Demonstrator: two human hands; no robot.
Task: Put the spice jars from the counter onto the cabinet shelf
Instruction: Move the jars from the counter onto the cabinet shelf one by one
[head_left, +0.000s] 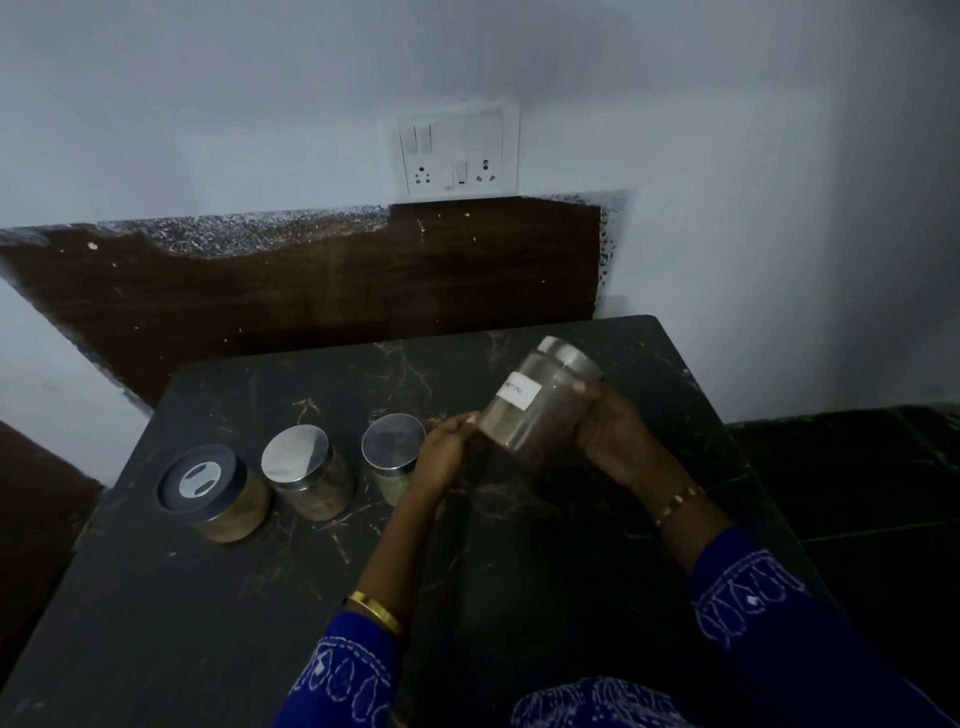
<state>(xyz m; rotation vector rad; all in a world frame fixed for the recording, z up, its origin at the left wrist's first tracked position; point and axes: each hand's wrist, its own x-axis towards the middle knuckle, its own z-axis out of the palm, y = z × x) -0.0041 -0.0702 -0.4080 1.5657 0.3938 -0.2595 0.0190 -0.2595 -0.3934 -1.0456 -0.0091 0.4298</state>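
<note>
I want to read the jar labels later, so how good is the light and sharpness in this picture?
Head view: dim, bluish light; the held jar is tilted, its white label too blurred to read; glare whitens the middle jar's lid; wide-angle lens bends the counter edges.

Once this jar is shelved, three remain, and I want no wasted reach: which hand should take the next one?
Left, probably. The left hand is right beside the nearest jar; the right hand is farther off, holding the labelled jar.

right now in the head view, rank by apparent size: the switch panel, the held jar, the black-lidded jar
1. white wall switch panel
2. tilted labelled jar with steel lid, held in both hands
3. black-lidded jar of tan powder, looks nearly alike, so unsure
</note>
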